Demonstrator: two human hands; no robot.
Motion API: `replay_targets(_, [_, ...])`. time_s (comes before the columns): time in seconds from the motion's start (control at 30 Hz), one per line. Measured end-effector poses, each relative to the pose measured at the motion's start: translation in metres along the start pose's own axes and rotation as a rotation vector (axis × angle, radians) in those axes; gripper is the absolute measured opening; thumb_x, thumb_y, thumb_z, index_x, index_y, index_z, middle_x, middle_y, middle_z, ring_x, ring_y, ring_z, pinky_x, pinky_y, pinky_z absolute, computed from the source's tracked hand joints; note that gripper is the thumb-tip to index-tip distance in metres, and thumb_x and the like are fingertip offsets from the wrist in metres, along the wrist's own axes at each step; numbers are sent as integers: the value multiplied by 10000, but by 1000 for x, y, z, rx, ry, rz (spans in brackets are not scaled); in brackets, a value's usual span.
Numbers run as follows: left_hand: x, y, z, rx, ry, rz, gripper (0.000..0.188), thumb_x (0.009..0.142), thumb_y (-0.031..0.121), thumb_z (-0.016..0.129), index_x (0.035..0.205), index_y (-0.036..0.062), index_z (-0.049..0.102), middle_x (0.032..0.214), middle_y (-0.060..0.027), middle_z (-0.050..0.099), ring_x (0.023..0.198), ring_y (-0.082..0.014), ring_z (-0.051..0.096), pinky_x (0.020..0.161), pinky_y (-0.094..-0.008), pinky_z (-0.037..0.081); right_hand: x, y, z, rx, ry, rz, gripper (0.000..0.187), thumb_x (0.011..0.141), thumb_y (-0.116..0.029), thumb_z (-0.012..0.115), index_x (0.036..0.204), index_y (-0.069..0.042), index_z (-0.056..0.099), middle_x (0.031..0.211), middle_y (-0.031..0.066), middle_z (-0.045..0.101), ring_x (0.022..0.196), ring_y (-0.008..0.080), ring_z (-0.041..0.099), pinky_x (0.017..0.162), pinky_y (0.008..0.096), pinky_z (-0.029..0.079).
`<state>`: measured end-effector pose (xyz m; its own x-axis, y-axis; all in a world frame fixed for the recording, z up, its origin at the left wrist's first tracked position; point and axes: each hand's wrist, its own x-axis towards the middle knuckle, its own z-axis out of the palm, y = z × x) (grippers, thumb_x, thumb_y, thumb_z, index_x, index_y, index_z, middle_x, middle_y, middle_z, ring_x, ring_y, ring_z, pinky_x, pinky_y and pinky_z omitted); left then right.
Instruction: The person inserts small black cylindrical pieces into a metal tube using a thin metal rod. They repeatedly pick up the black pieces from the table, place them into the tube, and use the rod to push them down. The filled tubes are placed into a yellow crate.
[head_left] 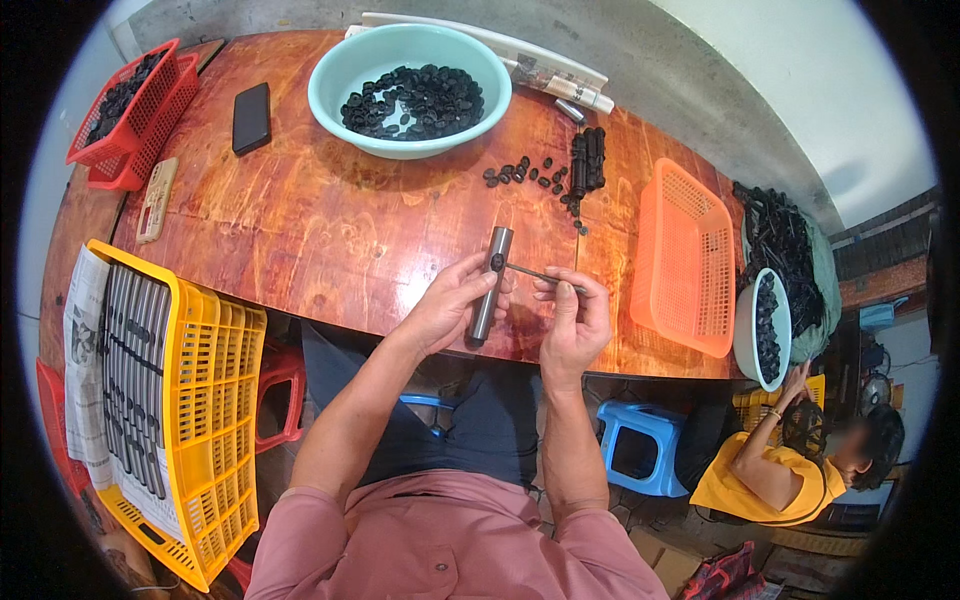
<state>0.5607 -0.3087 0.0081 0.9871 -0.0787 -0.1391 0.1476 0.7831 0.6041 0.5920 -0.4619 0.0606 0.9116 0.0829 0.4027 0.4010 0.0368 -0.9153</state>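
My left hand [447,303] is closed around a grey metal tube [485,312], which slants upright over the front part of the table. A small black round part [497,261] sits against the tube near its upper end, by my left fingertips. My right hand [576,332] pinches a thin dark rod [532,272], whose far end reaches the black part; whether it goes into it I cannot tell. Beyond my hands, several loose black parts [523,170] lie scattered beside a stack of black cylindrical pieces [588,160].
A pale blue basin [330,110] of black parts stands at the back. Left are red baskets [150,135], a phone [252,118] and a yellow crate [215,400] of tubes. Right are an orange basket [650,290], a smaller basin [746,335] and a person in yellow [775,480].
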Motion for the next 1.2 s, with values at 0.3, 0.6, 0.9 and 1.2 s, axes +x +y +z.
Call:
replay_targets(0.3, [0,0,-1,2,-4,0,385,1033,121,541,1379,-7,434,1092,-109,617,927,-178,647,804,-318,570,-1,-1,0,-111,-47,-86,111,1013,-20,547,1090,38,602,1051,140,687,866,174,699,758,286,579])
replay_targets(0.6, [2,-2,-2,24,36,-20,351,1049,183,530,1346,12,458,1048,-95,625,875,-165,650,771,-306,566,-2,9,-3,-146,-57,-140,110,1011,-9,546,1086,43,607,1044,146,690,868,178,703,764,286,585])
replay_targets(0.9, [5,-6,-3,59,103,17,295,1058,235,514,1282,45,486,957,-78,632,770,-151,645,681,-295,569,-5,12,-2,-248,-102,-242,115,1003,11,541,1084,48,614,1026,154,691,848,198,710,765,304,592])
replay_targets(1.2, [6,-9,-4,96,112,65,288,1054,229,525,1282,56,488,944,-72,636,748,-143,639,665,-282,567,-9,16,1,-283,-82,-288,105,1013,2,525,1072,46,600,1013,161,681,843,207,707,757,314,590])
